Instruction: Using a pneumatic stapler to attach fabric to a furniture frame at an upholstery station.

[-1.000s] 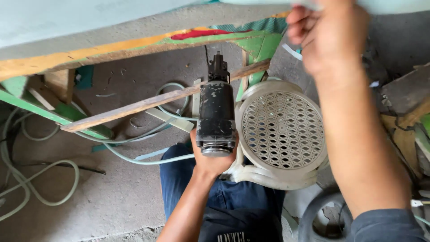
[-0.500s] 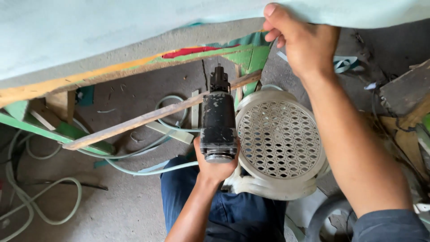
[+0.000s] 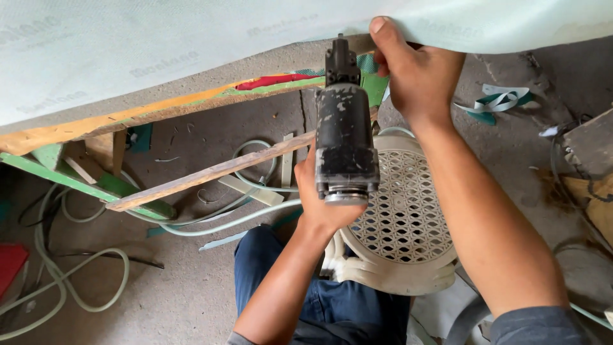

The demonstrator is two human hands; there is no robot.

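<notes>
- Up near the top middle of the view, the left hand [image 3: 322,201] has its grip wrapped tight around a black pneumatic staple gun [image 3: 345,137], fingers clamped on the handle from the left side.
- Gun body stands pretty much upright from this angle, scuffed with pale paint flecks, round metal end cap facing the camera and its nose poking up against the edge of the pale green sheet [image 3: 159,51].
- Right hand [image 3: 415,73] is just beside the gun's nose, to its right, grip pinched shut on the sheet's edge: thumb on top, fingers curled underneath.
- So the two hands are close together, the gun sitting between the left palm and the right wrist, not touching the right hand as far as I can see.
- Sheet is draped over a rough wooden frame [image 3: 153,112] with orange, red and green paint on it; a bare wooden slat [image 3: 204,176] runs diagonally below.
- Under the gun there's a cream plastic stool [image 3: 402,223] with a lattice seat, lying on the concrete floor [image 3: 179,287].
- Pale green hose [image 3: 83,287] loops all over the floor on the left, and the person's blue jeans [image 3: 319,306] show at the bottom.
</notes>
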